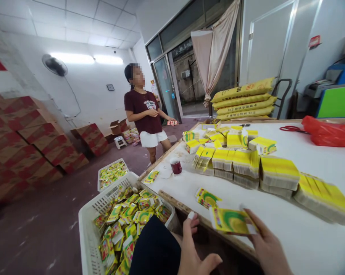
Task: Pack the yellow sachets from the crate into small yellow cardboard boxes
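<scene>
My right hand (265,238) pinches one end of a flat yellow and green printed packet (231,220) above the table's front edge. My left hand (194,248) holds nothing; its fingers and thumb are spread, just left of that packet and below the wooden table edge. Something small and white covers one of its fingertips. Another yellow-green packet (207,198) lies on the white tabletop (175,194) just behind the held one. At my left side, a white plastic basket (85,236) is full of similar packets, with my dark-clothed knee (155,248) partly in front of it.
Stacked yellow cartons (279,170) run across the table behind my right hand. A dark red mug (176,166) stands near the left edge. Red scissors (294,129) and a red plastic bag (329,131) lie farther right. A person (146,110) stands beyond the table, near a second basket (113,173).
</scene>
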Demonstrator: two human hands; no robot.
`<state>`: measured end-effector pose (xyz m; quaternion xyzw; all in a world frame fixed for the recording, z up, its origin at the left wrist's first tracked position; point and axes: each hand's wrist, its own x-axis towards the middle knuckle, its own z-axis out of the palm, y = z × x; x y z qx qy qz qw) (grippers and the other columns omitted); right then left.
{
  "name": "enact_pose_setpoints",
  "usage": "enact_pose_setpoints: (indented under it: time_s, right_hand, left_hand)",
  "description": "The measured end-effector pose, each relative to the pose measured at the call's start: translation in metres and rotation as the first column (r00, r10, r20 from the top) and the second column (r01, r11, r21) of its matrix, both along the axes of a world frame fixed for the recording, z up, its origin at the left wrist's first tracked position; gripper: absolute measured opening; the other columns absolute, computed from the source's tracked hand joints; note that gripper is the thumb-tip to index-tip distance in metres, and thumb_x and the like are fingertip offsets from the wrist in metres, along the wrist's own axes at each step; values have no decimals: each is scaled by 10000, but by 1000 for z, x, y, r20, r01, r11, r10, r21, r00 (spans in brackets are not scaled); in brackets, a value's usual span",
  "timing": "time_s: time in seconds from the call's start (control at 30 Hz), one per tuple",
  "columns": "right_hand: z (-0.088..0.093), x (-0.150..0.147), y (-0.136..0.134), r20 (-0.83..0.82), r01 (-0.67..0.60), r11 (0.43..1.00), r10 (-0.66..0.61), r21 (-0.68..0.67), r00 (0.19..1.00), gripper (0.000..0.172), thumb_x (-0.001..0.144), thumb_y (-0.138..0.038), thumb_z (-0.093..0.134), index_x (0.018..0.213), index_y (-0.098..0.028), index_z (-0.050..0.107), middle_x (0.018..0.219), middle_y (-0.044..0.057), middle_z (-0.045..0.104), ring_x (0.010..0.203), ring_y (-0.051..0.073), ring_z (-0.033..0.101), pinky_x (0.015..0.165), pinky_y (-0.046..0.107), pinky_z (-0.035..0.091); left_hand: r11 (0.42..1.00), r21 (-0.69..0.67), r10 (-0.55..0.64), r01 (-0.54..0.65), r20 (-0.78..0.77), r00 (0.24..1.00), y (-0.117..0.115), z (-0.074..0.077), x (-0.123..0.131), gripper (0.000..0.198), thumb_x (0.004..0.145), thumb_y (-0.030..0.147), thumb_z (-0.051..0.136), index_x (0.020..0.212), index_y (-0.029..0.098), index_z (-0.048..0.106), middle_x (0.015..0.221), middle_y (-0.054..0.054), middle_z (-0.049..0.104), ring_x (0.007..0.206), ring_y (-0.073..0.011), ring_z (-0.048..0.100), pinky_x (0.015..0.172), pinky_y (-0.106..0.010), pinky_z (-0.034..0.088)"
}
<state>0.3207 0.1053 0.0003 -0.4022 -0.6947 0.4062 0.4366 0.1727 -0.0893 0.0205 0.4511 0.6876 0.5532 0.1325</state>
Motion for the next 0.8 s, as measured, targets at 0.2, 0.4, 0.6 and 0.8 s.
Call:
enact_pose_setpoints:
  time_s: [0.2,0.4,0.6,0.8]
  right_hand:
    - [-26,-25,-50,-28,-245,968,247,59,969,461,760,-276,452,1139,-216,707,1206,66,689,1154,250,635,1010,419,511]
    - [-30,-15,-61,90,-506,862,506,-17,858,501,863,-275,410,1316,-181,602,1389,103,556,1297,253,517,1099,440,402]
    - [-13,-7,-69,221,-626,779,618,-42,754,554,882,-152,398,1433,-170,461,1511,133,401,1414,248,349,1156,476,294]
    - [4,-7,-57,322,-715,694,698,-86,639,601,866,-81,421,1449,-229,432,1539,116,358,1428,244,328,1162,469,288]
  left_hand:
    - [935,-355,-111,-2,-296,949,6,23,-2,1215,408,632,851,1406,124,381,1424,-242,437,1340,-449,361,1141,-635,198]
    - [786,-607,-284,121,-180,942,27,32,5,793,509,393,820,1229,189,557,1153,-131,641,1018,-337,613,917,-477,479]
    - [800,-558,-354,221,-142,924,19,46,-8,562,583,334,759,1105,202,598,1079,-63,675,955,-262,635,856,-367,490]
    - [778,-570,-391,264,-109,914,26,39,-25,507,607,330,745,1069,179,598,1043,-59,689,922,-259,651,802,-346,489]
